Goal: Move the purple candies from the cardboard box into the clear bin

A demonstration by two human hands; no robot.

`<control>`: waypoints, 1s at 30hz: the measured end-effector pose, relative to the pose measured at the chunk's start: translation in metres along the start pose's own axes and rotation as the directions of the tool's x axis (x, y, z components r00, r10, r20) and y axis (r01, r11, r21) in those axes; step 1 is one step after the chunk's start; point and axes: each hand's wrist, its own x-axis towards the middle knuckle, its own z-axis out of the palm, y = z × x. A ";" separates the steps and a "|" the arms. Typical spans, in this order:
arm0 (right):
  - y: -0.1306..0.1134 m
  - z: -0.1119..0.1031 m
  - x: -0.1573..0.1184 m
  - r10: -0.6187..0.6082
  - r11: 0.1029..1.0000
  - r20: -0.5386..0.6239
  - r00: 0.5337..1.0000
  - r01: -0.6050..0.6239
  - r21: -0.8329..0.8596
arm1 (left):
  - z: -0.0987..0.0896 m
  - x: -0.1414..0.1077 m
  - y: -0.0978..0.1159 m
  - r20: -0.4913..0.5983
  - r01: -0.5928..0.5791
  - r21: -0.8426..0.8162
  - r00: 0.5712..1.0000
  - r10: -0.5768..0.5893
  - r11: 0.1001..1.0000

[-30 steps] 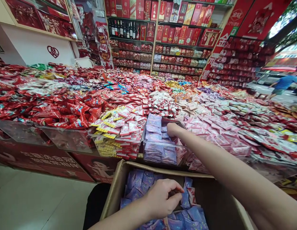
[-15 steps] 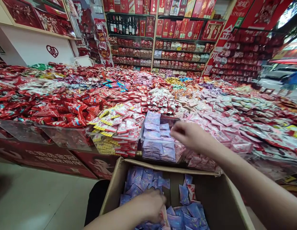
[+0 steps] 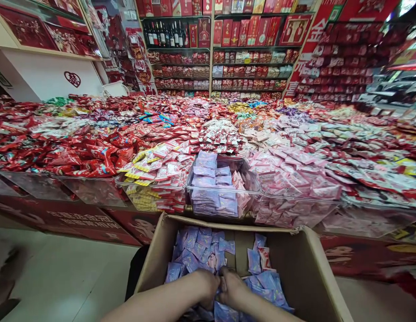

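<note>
Both of my hands are down inside an open cardboard carton [image 3: 320, 264], close together over small purple candy packets [image 3: 197, 243]. My left hand [image 3: 205, 286] is closed, its fingers curled downward and mostly hidden. Against it, my right hand [image 3: 232, 288] is closed too, with the fingertips meeting the left ones. Whatever they hold is too covered to make out. Beside them in the carton lies a red-and-white packet [image 3: 265, 258]. Just beyond the carton stands a clear plastic bin [image 3: 251, 192] with stacked light-purple packets [image 3: 204, 183] and pink packets [image 3: 240, 192].
Left of that bin, another holds yellow, red and white packets [image 3: 161, 170]. Pink packets [image 3: 295, 174] are heaped to the right, red ones [image 3: 90, 156] to the left. Shelves with wine bottles [image 3: 164, 35] and red boxes rise behind. A dark blurred shape [image 3: 6, 281] is at lower left.
My right hand has come down from the clear bin into the carton, meeting my left hand. Pink packets now show in the bin's right part.
</note>
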 end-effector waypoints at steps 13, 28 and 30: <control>0.008 -0.081 -0.007 -0.060 0.974 -0.044 0.997 0.068 0.216 | -0.063 -0.017 -0.018 -0.293 -0.117 -0.480 0.956 -0.034 0.869; -0.002 -0.110 -0.020 -0.029 0.676 0.030 0.999 -0.002 0.737 | -0.068 -0.044 -0.016 -0.312 -0.253 -0.887 0.945 -0.096 0.386; -0.005 -0.107 -0.019 -0.062 0.671 0.042 0.997 0.011 0.741 | -0.063 -0.044 -0.011 -0.314 -0.272 -0.892 0.947 -0.063 0.361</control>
